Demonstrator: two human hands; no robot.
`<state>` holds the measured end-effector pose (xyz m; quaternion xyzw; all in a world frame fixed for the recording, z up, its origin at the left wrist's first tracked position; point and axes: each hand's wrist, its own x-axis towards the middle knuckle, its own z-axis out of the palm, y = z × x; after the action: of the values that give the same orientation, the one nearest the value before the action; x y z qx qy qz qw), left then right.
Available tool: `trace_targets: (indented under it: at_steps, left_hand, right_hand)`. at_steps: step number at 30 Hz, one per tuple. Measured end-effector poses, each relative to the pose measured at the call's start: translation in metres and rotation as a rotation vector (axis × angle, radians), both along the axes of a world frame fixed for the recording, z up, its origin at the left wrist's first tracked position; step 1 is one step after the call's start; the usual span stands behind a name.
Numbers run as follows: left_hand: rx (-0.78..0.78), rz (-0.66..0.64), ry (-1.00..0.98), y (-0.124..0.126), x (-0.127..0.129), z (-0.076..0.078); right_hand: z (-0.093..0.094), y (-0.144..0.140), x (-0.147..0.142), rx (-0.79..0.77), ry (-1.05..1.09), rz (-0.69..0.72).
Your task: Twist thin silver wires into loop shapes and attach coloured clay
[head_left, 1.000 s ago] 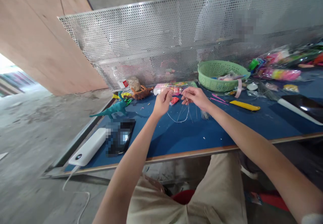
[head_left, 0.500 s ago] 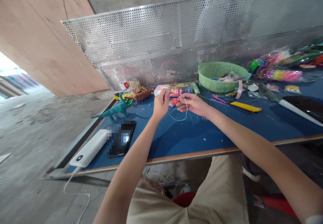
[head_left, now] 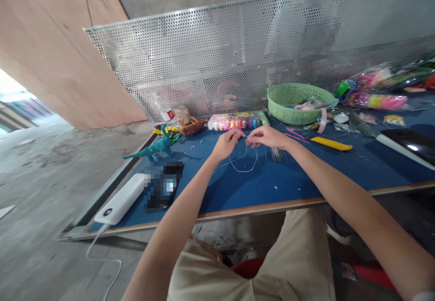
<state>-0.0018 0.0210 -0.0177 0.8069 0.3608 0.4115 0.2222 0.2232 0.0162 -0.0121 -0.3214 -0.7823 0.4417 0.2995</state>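
At the far left of the blue table (head_left: 306,174), one white power bank (head_left: 119,198) is seen beside one dark phone (head_left: 163,187). Behind them two toy dinosaurs are counted, one teal (head_left: 153,147) and one brown (head_left: 191,126). Near the middle, one thin white wire (head_left: 245,161) is held over the table in a loop that hangs to the surface. It is pinched at one end by the closed fingertips of the left hand (head_left: 227,143) and at the other by those of the right hand (head_left: 268,136). One clay pack (head_left: 236,121) lies just behind the hands. Further right, one green basket (head_left: 299,102) and one yellow knife (head_left: 330,144) are seen
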Motion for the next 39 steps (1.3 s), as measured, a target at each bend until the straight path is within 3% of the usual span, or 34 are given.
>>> trace_targets:
  at_steps: [3, 5, 6, 10, 12, 18, 24, 29, 32, 39]
  left_hand:
    - [0.006, 0.100, 0.107, 0.003, -0.001, -0.005]
    - [-0.003, 0.188, 0.150, 0.004, -0.002, -0.007]
    - [-0.013, 0.227, 0.166, 0.005, -0.003, -0.008]
    - [-0.038, 0.330, 0.208, 0.007, -0.005, -0.010]
    - [-0.038, 0.341, 0.211, 0.007, -0.004, -0.009]
    - [-0.032, 0.336, 0.218, 0.004, 0.002, -0.007]
    - [0.008, 0.228, 0.151, 0.003, 0.000, -0.003]
    - [0.040, 0.143, 0.053, -0.001, -0.001, 0.003]
    - [0.048, 0.145, 0.047, -0.004, 0.000, 0.004]
    - [0.071, 0.079, 0.098, -0.018, 0.006, 0.010]
  right_hand:
    - [0.006, 0.004, 0.014, 0.338, -0.034, -0.400]
    - [0.011, 0.003, 0.016, 0.562, -0.039, -0.519]
    - [0.012, 0.001, 0.015, 0.645, -0.049, -0.487]
    - [0.011, -0.006, 0.001, 0.808, -0.211, -0.070]
    - [0.005, -0.006, -0.007, 0.872, -0.337, 0.058]
    - [-0.011, -0.006, -0.021, 1.084, -0.635, 0.098]
    - [-0.008, -0.010, -0.026, 1.175, -0.604, 0.102]
    - [-0.003, -0.015, -0.025, 1.126, -0.351, 0.062]
    - [0.003, -0.022, -0.024, 0.964, -0.181, 0.046]
    - [0.015, -0.028, -0.018, 0.561, 0.301, -0.201]
